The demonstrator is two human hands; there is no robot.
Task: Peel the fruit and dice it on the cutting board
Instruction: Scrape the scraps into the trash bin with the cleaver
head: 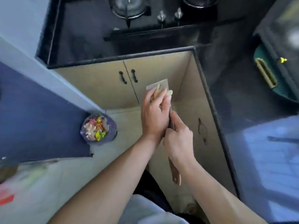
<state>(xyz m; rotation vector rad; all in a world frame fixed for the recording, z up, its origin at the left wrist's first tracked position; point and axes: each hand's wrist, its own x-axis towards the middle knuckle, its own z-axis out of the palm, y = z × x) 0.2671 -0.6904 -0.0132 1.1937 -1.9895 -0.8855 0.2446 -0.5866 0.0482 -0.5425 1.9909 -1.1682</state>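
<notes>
Steel blade of the cleaver (161, 85) shows at centre frame, held flat in the air in front of the cabinet doors (113, 81), with pale fruit strips (157, 90) lying on it. The left hand (154, 113) lies over them, fingers nearly straight, probably to stop them sliding off. The right hand (178, 143) curls tight round the wooden handle (175, 175). A bin (98, 127) of scraps sits at left, perhaps where peel goes. No board is in view.
</notes>
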